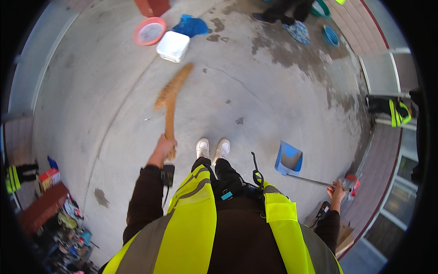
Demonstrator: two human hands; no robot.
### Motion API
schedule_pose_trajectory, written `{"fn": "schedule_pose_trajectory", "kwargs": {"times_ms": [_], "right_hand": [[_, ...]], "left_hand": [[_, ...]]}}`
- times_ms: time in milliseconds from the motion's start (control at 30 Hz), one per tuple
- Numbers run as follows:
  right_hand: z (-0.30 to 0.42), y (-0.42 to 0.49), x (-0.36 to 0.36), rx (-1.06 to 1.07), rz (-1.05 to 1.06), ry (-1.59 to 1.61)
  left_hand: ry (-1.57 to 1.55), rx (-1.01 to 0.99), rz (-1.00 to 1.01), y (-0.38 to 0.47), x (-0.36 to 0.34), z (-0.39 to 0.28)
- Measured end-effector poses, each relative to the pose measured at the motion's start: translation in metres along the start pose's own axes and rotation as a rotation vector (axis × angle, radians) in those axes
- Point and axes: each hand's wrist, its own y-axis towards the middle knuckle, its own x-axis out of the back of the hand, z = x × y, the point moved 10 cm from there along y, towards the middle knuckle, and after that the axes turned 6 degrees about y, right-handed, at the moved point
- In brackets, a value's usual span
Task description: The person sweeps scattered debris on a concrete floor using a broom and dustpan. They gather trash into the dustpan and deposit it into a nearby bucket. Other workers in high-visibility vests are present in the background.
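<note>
My left hand grips the handle of a straw broom, held out ahead and left of my white shoes. The broom head is blurred and slants up and to the right; whether it touches the concrete floor I cannot tell. Off to the right, my right hand is closed around the far end of a long metal handle. At its other end is a blue dustpan, its open mouth facing up in the view. Grey shows inside the pan.
Ahead are an orange basin, a white square container and blue cloth. Wet patches, a patterned cloth and a blue basin lie right. A mixed heap sits lower left. People stand around.
</note>
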Motion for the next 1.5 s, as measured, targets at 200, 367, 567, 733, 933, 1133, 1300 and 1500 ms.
{"fn": "schedule_pose_trajectory", "kwargs": {"times_ms": [200, 367, 567, 733, 933, 1133, 1300, 1500], "right_hand": [[-0.044, -0.045, 0.064, -0.052, -0.103, 0.033], [-0.094, -0.077, 0.107, -0.160, -0.204, 0.074], [-0.136, -0.081, 0.148, -0.216, -0.261, 0.042], [-0.185, -0.054, 0.188, -0.233, -0.236, 0.016], [-0.257, -0.014, 0.216, -0.327, -0.128, 0.077], [-0.289, 0.011, 0.214, -0.307, 0.027, 0.101], [-0.281, 0.005, 0.210, -0.229, 0.115, 0.130], [-0.248, -0.039, 0.213, -0.190, -0.050, 0.088]], "left_hand": [[0.302, 0.071, 0.082, 0.100, -0.105, -0.011], [0.669, 0.050, 0.196, 0.008, -0.220, 0.035], [0.588, 0.093, 0.533, -0.092, -0.340, 0.027], [0.089, 0.201, 0.813, -0.119, -0.342, 0.004], [-0.024, 0.179, 0.466, -0.158, -0.239, 0.055], [-0.237, 0.124, -0.003, -0.177, -0.108, 0.157], [-0.432, 0.180, -0.187, -0.132, 0.005, 0.223], [-0.579, 0.249, -0.132, -0.034, 0.072, 0.271]]}}
